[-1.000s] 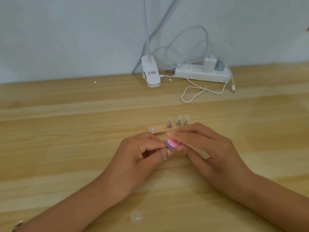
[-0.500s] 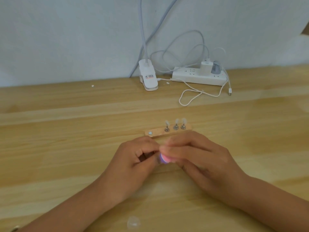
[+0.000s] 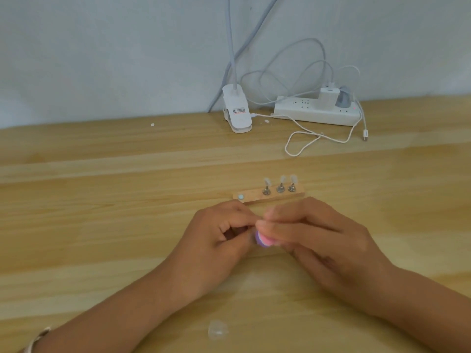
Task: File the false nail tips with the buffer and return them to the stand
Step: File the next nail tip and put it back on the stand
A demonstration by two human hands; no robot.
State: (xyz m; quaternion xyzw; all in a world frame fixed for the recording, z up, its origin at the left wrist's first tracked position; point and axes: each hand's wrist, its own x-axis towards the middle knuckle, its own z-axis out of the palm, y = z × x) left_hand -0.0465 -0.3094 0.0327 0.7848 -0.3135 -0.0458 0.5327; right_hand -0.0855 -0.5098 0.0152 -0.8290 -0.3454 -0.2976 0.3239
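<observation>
Pale wooden tabletop [image 3: 102, 225] set against a plain grey-white wall [image 3: 102, 47]; both forearms enter from the lower edge and meet at centre. The right hand [image 3: 326, 240] is closed round a small pink-and-purple buffer [image 3: 263, 239], which is pinched between thumb and fingertips; only one rounded end of it is exposed, and that end is blurred. The left hand [image 3: 216, 240] is curled, its thumb and fingers drawn together against the buffer. Whatever lies between them is hidden, so a grip cannot be confirmed.

Just beyond the knuckles, a wooden stand [image 3: 252, 198] lies on the table, apart from both hands. Three translucent nail tips [image 3: 282, 179] are carried upright on metal pegs [image 3: 280, 189] along its right half. A pale round spot [image 3: 240, 196] is seen at its left end.

Near the lower edge, a small clear object [image 3: 217, 329] lies between the forearms, too blurred to identify. A bracelet [image 3: 35, 340] is cut off at the left wrist. At the back of the table, a white clip lamp base [image 3: 237, 115] and a power strip [image 3: 300, 112] rest by the wall, with a white cable [image 3: 300, 146] looped in front. The lamp's neck runs out of view at the top.
</observation>
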